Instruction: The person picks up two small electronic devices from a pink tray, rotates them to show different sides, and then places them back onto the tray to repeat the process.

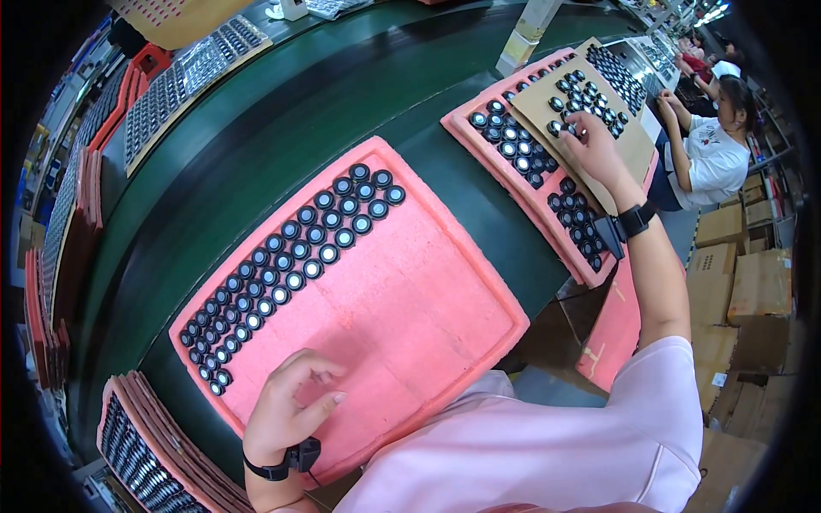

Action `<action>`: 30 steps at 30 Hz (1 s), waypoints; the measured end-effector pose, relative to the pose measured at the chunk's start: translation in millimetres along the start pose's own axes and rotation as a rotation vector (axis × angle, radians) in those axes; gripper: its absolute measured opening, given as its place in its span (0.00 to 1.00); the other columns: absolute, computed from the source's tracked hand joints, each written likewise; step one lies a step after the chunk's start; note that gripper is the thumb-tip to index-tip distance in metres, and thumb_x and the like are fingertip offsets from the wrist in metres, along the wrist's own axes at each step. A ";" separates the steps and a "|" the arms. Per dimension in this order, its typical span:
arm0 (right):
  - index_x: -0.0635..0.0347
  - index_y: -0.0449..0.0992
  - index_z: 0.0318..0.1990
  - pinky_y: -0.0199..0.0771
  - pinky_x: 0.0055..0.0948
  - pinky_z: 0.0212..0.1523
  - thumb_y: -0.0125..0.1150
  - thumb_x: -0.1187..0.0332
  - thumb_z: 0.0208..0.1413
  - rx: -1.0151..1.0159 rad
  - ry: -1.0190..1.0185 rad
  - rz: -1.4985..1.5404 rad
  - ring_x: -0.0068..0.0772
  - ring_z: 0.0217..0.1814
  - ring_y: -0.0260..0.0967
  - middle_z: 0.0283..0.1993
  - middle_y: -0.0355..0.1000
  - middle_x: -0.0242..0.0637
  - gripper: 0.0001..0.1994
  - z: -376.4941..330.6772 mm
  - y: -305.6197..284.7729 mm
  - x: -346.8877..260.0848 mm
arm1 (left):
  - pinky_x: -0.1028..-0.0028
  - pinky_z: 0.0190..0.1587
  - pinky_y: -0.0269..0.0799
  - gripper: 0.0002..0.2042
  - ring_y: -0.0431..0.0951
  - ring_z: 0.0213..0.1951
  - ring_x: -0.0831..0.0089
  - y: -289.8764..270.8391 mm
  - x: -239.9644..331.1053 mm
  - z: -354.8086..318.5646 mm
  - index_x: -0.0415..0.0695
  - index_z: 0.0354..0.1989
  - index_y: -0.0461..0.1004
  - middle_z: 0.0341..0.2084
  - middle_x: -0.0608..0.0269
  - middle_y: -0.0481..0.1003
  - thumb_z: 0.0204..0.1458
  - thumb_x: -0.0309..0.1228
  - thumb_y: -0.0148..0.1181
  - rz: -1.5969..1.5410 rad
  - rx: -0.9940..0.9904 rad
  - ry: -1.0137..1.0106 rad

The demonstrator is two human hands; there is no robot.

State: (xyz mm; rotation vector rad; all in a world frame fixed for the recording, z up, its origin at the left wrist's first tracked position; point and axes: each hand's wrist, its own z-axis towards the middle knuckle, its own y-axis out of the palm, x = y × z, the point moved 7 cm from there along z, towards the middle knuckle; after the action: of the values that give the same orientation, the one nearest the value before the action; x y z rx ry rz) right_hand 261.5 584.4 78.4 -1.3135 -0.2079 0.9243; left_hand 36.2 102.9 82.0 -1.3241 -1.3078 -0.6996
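In front of me lies a pink foam tray (410, 342). Along its far left side stand several rows of small black round parts (300, 250), each with a pale disc on top. Over the tray's near left portion hovers my left hand (291, 402), fingers curved and apart, with nothing in it. My right hand (594, 154) reaches to a brown cardboard sheet (629, 167) at the right, where loose black round parts (590, 94) lie scattered. Its fingertips close around one of these parts at the sheet's near left edge; the fingers partly hide it.
The sheet rests on a stacked pink tray (547, 205) filled with more parts. A green conveyor belt (256, 120) runs behind. More filled trays (145, 453) stand at the lower left. A co-worker (714, 158) sits at the right, near cardboard boxes (761, 286).
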 end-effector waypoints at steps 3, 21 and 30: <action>0.61 0.74 0.44 0.72 0.33 0.39 0.66 0.63 0.51 0.016 -0.030 -0.073 0.36 0.34 0.71 0.35 0.70 0.40 0.16 10.7 1.7 -7.7 | 0.74 0.43 0.68 0.12 0.73 0.36 0.71 11.3 12.9 0.3 0.37 0.39 0.75 0.34 0.60 0.74 0.43 0.22 0.64 -0.049 -0.057 0.030; 0.58 0.71 0.45 0.72 0.34 0.43 0.64 0.70 0.47 -0.379 -0.609 0.610 0.41 0.43 0.70 0.41 0.69 0.41 0.16 -117.9 53.2 -272.6 | 0.78 0.44 0.66 0.12 0.72 0.40 0.77 24.8 -31.5 21.2 0.37 0.45 0.71 0.37 0.65 0.73 0.52 0.24 0.58 -0.315 0.178 -0.110; 0.57 0.71 0.40 0.72 0.32 0.40 0.55 0.70 0.51 -0.272 -0.912 0.642 0.34 0.41 0.70 0.40 0.69 0.35 0.09 -173.2 95.9 -380.0 | 0.78 0.45 0.68 0.12 0.71 0.43 0.76 -6.2 -75.7 2.8 0.35 0.45 0.70 0.40 0.64 0.73 0.55 0.26 0.57 -0.539 0.455 0.031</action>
State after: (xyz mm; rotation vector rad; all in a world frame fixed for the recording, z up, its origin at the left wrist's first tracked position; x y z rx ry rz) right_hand 80.0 196.3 78.3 -1.1259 -0.6523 2.0783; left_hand 13.1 82.0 12.7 -0.5934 -1.6971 -0.7203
